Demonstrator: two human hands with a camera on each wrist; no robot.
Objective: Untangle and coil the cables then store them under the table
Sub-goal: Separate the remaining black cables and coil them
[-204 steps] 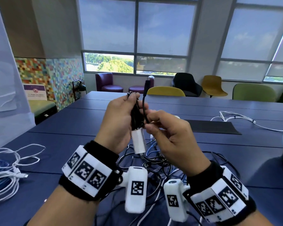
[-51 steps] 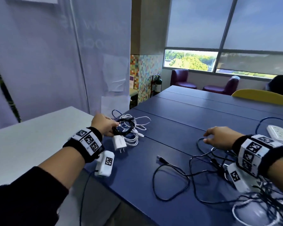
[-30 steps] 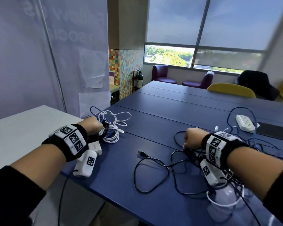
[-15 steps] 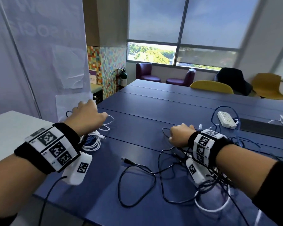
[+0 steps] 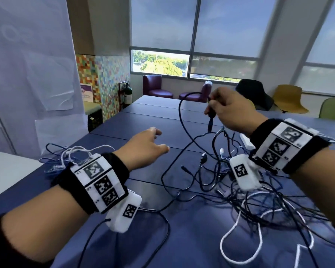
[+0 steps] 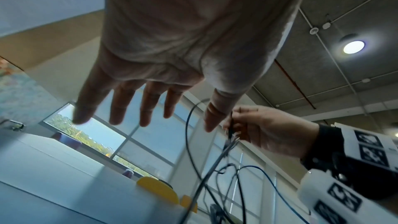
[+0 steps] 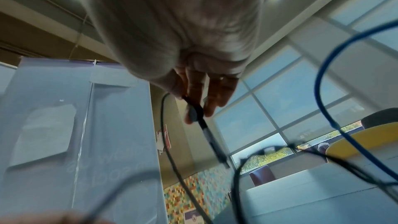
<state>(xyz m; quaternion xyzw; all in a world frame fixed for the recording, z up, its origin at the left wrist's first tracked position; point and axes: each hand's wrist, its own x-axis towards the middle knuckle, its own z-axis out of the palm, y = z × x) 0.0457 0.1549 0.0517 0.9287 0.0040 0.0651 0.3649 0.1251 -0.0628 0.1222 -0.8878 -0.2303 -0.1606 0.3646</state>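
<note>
My right hand [image 5: 228, 111] is raised above the blue table [image 5: 124, 120] and pinches the plug end of a black cable [image 5: 182, 120] between thumb and fingers [image 7: 193, 105]. The cable arcs up to the left, then drops into a tangle of black, blue and white cables [image 5: 240, 190] under my right wrist. My left hand [image 5: 145, 146] hovers over the table with fingers [image 6: 120, 108] spread straight, holding nothing, a little left of the hanging cable [image 6: 189, 134]. A heap of white and blue cables [image 5: 66, 159] lies behind my left wrist at the table's left edge.
A white table [image 5: 8, 175] adjoins on the left. A white power strip [image 5: 246, 140] shows behind my right wrist. Chairs [image 5: 286, 97] stand at the far side under the windows. A white loop of cable [image 5: 240, 242] lies near the front.
My right hand has lifted off the table with the black cable's plug end. My left hand has left the heap at the left edge and moved toward the middle, open.
</note>
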